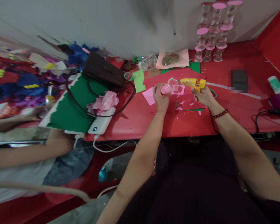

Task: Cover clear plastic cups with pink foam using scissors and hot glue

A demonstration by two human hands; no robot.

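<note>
My left hand grips a small clear plastic cup with a pink part at its base; the round rim faces right. In my right hand is a yellow hot glue gun, its small light glowing orange. The gun's nozzle points left at the cup's rim; whether it touches cannot be made out. A long translucent glue stick extends from the gun's back. Under the hands lie a pink paper sheet and several pink scraps.
Clear waisted containers with pink discs stand stacked at the back right. Loose clear cups, green paper and a dark box lie left. A white power bank trails cables. At far left are another person's arms and felt flowers.
</note>
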